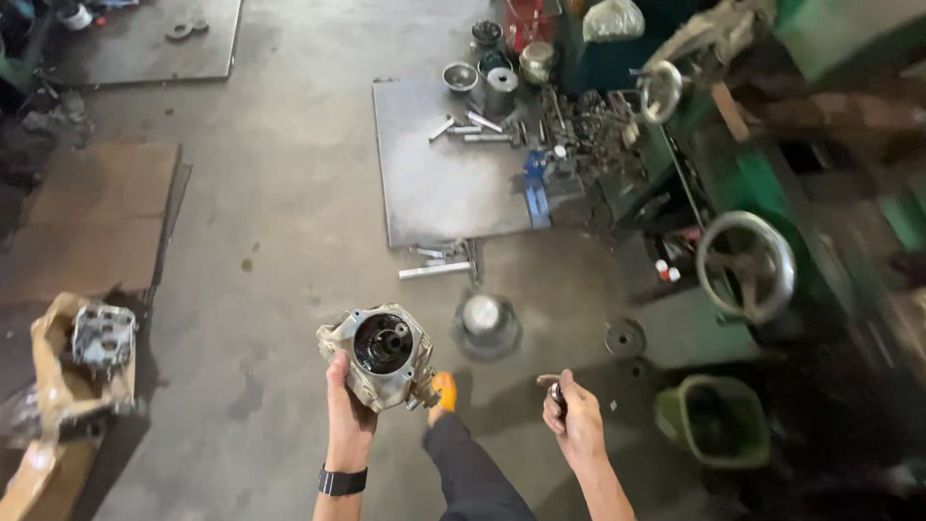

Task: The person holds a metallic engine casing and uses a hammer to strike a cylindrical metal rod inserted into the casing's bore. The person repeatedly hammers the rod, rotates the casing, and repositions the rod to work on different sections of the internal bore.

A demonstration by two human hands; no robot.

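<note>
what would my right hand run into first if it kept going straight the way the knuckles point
Probably nothing close: the right hand, closed on a small dark part, points up-left over bare concrete floor. The round metal piece lies nearest that line, though depth is unclear.

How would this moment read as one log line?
left hand: holds metal housing | right hand: grips small dark part | floor: steel plate

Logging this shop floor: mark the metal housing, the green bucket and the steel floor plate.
Metal housing (382,355), head view, on its dark round bore.
Green bucket (716,388), head view, on its near rim.
Steel floor plate (434,183), head view, on a bare patch.
</note>
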